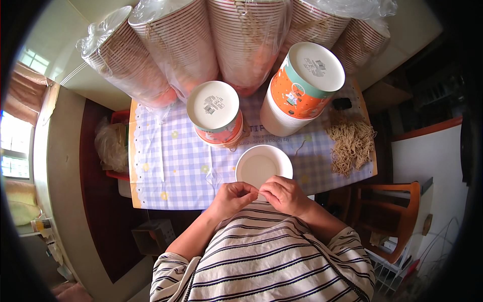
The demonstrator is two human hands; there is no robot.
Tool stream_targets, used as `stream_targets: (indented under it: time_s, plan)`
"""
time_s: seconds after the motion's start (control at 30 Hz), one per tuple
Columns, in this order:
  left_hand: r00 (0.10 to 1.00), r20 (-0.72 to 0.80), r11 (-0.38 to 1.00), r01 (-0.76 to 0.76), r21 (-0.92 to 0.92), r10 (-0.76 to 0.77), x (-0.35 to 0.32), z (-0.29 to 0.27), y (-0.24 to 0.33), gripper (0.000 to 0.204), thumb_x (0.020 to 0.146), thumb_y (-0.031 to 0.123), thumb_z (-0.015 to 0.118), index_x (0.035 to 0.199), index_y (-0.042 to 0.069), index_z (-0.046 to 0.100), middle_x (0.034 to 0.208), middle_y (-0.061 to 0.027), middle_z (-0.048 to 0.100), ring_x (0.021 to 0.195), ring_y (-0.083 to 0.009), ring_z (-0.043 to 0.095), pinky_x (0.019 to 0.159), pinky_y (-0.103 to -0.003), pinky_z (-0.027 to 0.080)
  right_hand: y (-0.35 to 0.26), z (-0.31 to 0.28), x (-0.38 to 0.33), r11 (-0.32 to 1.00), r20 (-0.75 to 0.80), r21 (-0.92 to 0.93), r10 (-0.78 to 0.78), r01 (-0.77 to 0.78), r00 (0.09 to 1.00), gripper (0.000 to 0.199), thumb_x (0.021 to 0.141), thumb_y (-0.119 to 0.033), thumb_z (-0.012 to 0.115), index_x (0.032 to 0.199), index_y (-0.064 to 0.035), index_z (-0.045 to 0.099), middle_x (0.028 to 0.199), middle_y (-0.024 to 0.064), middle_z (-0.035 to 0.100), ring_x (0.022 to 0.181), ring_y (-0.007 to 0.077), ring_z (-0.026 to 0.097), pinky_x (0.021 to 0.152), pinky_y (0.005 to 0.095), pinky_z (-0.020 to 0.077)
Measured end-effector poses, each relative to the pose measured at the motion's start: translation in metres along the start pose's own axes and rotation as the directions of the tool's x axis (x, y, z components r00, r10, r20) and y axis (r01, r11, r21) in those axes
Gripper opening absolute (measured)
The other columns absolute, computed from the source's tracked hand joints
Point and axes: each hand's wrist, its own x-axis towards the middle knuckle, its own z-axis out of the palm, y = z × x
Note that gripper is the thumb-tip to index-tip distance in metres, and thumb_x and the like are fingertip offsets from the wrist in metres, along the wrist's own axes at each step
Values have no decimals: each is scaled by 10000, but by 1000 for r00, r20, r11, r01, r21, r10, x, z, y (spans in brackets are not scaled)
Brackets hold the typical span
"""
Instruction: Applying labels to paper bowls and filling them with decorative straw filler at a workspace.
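My left hand (pixel 233 198) and my right hand (pixel 285 195) meet at the table's near edge, fingertips pinched together. A short piece of thin string seems to run between them, mostly hidden by the fingers. Just beyond, a white paper tub (pixel 264 163) stands upright with its mouth towards me, its near rim close to my fingers. Past it on the left is a short upside-down stack of printed paper tubs (pixel 213 105) with a loop of string against its side. A taller upside-down stack (pixel 302 90), orange and green on top, rises at the right.
Several tall stacks of paper tubs in clear plastic bags (pixel 250 43) line the far side. A heap of beige strings (pixel 352 143) lies on the right of the checked tablecloth (pixel 176 171), near a small black object (pixel 342 103). A wooden chair (pixel 387 211) stands at right.
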Motion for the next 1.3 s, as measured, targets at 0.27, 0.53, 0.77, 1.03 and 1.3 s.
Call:
stream_targets:
  time_s: [0.27, 0.53, 0.77, 1.03, 1.3]
  plan:
    - [999, -31, 990, -20, 139, 25, -3, 7, 27, 172, 875, 96, 655, 991, -29, 666, 839, -27, 670, 750, -53, 579, 692, -211, 491, 1, -4, 2, 999, 7, -31, -26, 26, 1000, 233, 705, 4, 699, 874, -82, 564, 790, 43, 541, 672, 223, 601, 575, 322, 496]
    - [992, -54, 935, -89, 342, 114, 3, 5, 21, 173, 861, 136, 672, 939, -18, 684, 738, -43, 667, 664, -59, 555, 603, -246, 484, 6, -6, 5, 1000, 28, 4, -25, 25, 999, 238, 708, 10, 700, 886, -74, 566, 798, 42, 539, 667, 228, 597, 572, 326, 494]
    - [998, -53, 974, -2, 227, 14, 4, 1, 23, 139, 856, 99, 668, 891, -35, 655, 744, 5, 628, 679, -39, 539, 630, -204, 473, 1, -6, 9, 990, 81, 112, 77, -86, 994, 208, 724, 19, 700, 879, -64, 589, 830, 63, 579, 690, 253, 616, 595, 338, 506]
    - [997, -30, 990, -64, 125, 68, 6, -1, 8, 152, 862, 112, 641, 909, -31, 660, 696, 23, 587, 628, -29, 480, 550, -207, 427, 2, -6, 7, 994, 74, 88, 57, -63, 996, 198, 717, 23, 698, 865, -58, 593, 812, 65, 578, 685, 254, 615, 596, 336, 508]
    - [996, -40, 962, -63, 266, 77, 2, 3, 22, 185, 870, 145, 658, 936, -27, 668, 716, -5, 621, 643, -46, 503, 575, -228, 453, 0, -6, 6, 998, 58, 66, 21, -25, 998, 202, 727, 19, 674, 874, -63, 562, 816, 55, 536, 651, 244, 597, 567, 338, 499]
